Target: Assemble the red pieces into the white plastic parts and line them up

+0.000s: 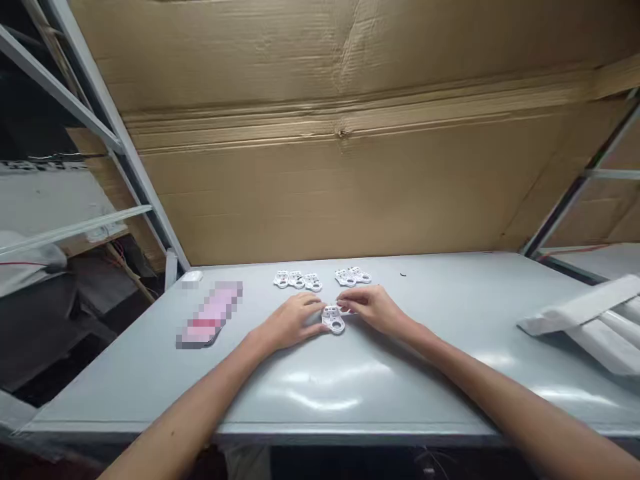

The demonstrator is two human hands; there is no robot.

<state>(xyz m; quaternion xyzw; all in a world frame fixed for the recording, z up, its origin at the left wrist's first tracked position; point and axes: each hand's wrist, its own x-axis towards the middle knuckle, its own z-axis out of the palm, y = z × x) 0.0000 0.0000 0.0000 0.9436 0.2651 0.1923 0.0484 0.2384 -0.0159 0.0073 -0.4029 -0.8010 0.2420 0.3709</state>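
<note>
A small white plastic part (333,320) with a round ring at its near end lies on the grey tabletop (430,387), between my two hands. My left hand (295,320) grips its left edge between thumb and fingers. At the part's upper right, the fingertips of my right hand (370,307) are pinched together; whatever they hold is too small to make out. Beyond the hands sit similar white parts, a group of three (297,280) on the left and a pair (353,276) on the right.
A pink, blurred flat object (213,317) lies at the left. White wrapped rolls (595,320) rest on the right edge. A small white item (193,276) is at the back left corner. Cardboard (340,200) walls the back, and a metal frame (120,140) rises on the left.
</note>
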